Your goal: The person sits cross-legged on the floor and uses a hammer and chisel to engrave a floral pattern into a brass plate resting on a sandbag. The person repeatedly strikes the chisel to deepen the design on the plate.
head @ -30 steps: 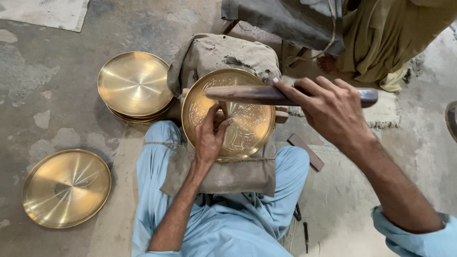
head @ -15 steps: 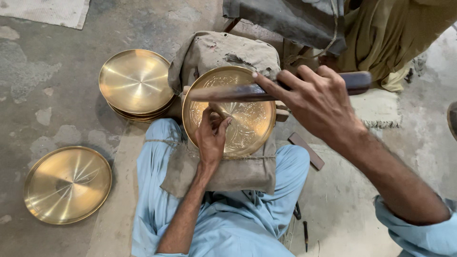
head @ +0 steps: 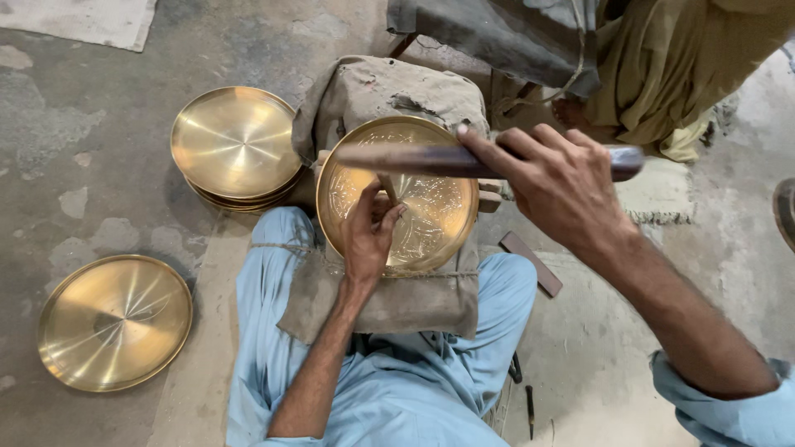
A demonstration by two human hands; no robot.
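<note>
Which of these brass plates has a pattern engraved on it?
The plate under the left hand, the engraved plate on the cloth-covered block; the others are plain and smooth.

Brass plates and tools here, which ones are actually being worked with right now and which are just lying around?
In use:
engraved brass plate on the padded block
small chisel in the left hand
dark hammering bar in the right hand

Lying about:
stack of plain plates
single plain plate
flat wooden piece
small tools on the floor

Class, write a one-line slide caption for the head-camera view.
Left hand steadies a small tool on an engraved brass plate; right hand holds a dark rod above it.
</note>
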